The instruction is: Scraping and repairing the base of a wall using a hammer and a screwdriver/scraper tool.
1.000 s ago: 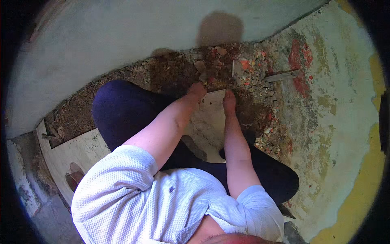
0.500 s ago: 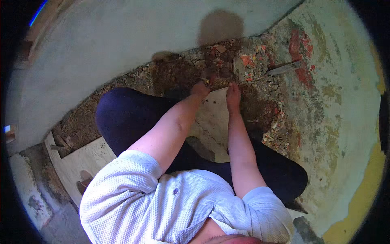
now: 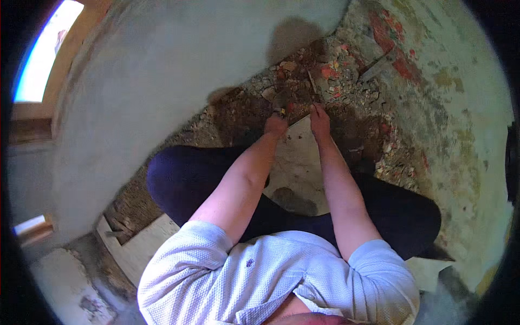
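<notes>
My left hand is closed at the far end of a pale flat board. A small dark thing with a yellow spot shows at its fingers, too blurred to name. Just to the right, my right hand is closed around a thin light rod that points away into the rubble. Beyond both hands lies broken rubble with brown earth, grey lumps and orange-red fragments. The fingertips of both hands are partly hidden.
Plastered walls meet in a corner ahead. A flat strip leans on the rubble at the right. My dark-trousered knees are spread on both sides of the board. Another pale board with a cut corner lies at the left, and a window opening is upper left.
The view has shifted, bringing the window into sight at upper left. Both hands stay near the board's far end, and the rod now shows more clearly at my right hand.
</notes>
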`<state>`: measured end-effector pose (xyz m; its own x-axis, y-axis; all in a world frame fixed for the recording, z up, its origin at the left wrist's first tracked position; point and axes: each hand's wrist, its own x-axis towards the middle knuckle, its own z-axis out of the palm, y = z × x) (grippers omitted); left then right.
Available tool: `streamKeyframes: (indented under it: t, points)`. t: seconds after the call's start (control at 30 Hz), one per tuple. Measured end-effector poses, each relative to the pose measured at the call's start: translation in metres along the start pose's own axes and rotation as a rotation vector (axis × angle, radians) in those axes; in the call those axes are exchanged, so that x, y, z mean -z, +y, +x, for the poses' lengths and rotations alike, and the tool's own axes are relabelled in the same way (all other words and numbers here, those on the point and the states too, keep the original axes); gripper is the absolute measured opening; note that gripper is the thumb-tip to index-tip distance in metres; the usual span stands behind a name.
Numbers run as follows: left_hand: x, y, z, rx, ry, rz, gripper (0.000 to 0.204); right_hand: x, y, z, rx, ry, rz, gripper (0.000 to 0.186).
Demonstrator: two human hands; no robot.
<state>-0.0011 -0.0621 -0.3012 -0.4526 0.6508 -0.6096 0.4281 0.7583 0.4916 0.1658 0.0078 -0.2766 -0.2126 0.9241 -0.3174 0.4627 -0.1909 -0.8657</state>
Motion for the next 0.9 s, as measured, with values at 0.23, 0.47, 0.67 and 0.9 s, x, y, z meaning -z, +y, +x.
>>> streamKeyframes:
  t: [0.23,0.47,0.67,0.9]
  points:
    - [0.014,0.015,-0.032,0.062,-0.088,0.103,0.056,0.007,0.065,-0.043,-0.114,-0.153,-0.429,0.042]
    - [0.019,-0.038,-0.01,0.022,0.026,0.179,0.066,0.003,0.0,-0.014,0.02,-0.063,-0.179,0.048]
    - [0.027,-0.069,-0.006,-0.034,-0.022,0.358,0.059,0.004,0.024,-0.021,-0.005,-0.111,0.016,0.051]
    - [0.033,-0.045,-0.021,0.127,-0.185,0.236,0.052,-0.001,0.067,-0.019,-0.283,-0.256,-0.147,0.051]
